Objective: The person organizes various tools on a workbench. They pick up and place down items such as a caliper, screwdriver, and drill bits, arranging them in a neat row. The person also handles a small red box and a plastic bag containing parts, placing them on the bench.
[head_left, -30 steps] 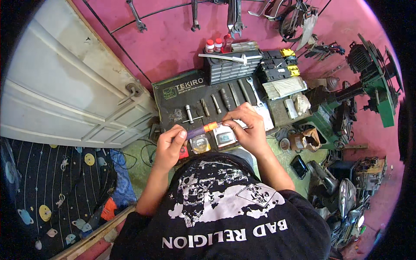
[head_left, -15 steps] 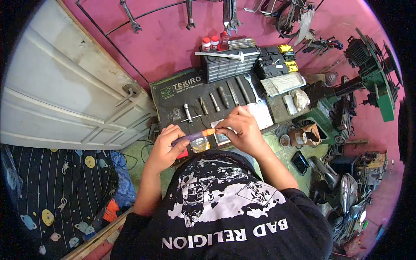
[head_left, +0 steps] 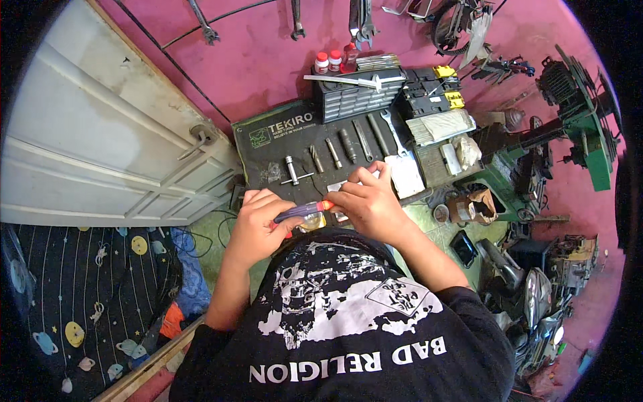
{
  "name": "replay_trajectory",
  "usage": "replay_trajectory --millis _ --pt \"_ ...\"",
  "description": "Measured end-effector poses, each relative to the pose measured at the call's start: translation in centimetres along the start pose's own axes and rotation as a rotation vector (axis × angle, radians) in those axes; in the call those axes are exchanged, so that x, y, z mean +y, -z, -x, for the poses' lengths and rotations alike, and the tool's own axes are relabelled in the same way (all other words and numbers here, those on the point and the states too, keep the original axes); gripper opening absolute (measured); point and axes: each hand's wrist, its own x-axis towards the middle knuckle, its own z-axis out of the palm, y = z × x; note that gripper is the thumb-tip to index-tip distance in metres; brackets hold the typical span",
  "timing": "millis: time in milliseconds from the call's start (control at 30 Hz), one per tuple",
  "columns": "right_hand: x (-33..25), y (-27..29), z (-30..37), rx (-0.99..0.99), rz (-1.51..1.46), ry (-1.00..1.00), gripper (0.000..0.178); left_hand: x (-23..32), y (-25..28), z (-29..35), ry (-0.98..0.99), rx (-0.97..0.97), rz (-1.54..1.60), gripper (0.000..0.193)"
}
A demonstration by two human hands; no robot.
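Over the near edge of the dark bench mat (head_left: 261,161), my left hand (head_left: 256,224) is closed around a purple pen-shaped tool (head_left: 299,212) with an orange front end. My right hand (head_left: 370,203) pinches that orange end, its thumb and fingers covering the tip; whether anything small is held there is hidden. Below the tool, a round clear-and-yellow item (head_left: 313,222) shows in part. Past my hands lie a T-handled tap wrench (head_left: 292,171), a fluted cutter (head_left: 316,159), several metal rods and a combination spanner (head_left: 394,134). A white sheet (head_left: 406,175) lies beyond my right hand.
A small-drawer cabinet (head_left: 358,104) at the back carries a caliper (head_left: 345,81) and bottles. Black-and-yellow cases (head_left: 432,90) stand beside it. A white door (head_left: 114,134) is at left, a green machine (head_left: 593,154) at right. Spanners (head_left: 362,27) hang on the pink wall.
My right fingers have slid further over the orange end, so less of it shows. The tool lies a little closer to level. The whole view has shifted slightly.
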Motion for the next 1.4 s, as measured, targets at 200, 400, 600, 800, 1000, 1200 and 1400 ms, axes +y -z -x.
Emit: replay_trajectory --millis 200,400,600,800,1000,1200,1400 --pt "-0.3 -1.1 0.2 -0.003 -0.052 -0.058 0.023 0.1 -0.3 -0.1 -0.077 0.034 -0.118 0.026" --pt "0.1 -2.3 1.0 -0.011 -0.074 -0.103 0.021 0.1 -1.1 -0.4 -0.103 0.038 -0.219 0.022" --pt "2.3 -1.4 0.9 -0.039 -0.105 -0.183 0.018 -2.1 -3.0 -0.6 0.005 -0.028 -0.079 0.022" --pt "5.5 0.9 1.7 -0.106 -0.349 -0.363 0.010 -4.7 -8.0 1.0 0.626 -0.156 0.869 0.039" --pt "9.5 -0.7 5.5 -0.044 -1.166 -0.726 0.010 -3.6 -11.4 -0.5 0.803 -0.102 1.290 0.047" --pt "11.0 -1.8 7.6 0.099 -1.313 -0.700 0.014 -1.0 -15.0 -2.6 0.807 -0.152 1.399 0.051" --pt "14.1 -0.7 9.0 0.255 -1.384 -0.881 0.012 0.3 -18.8 -4.9 0.696 -0.135 0.936 0.041"
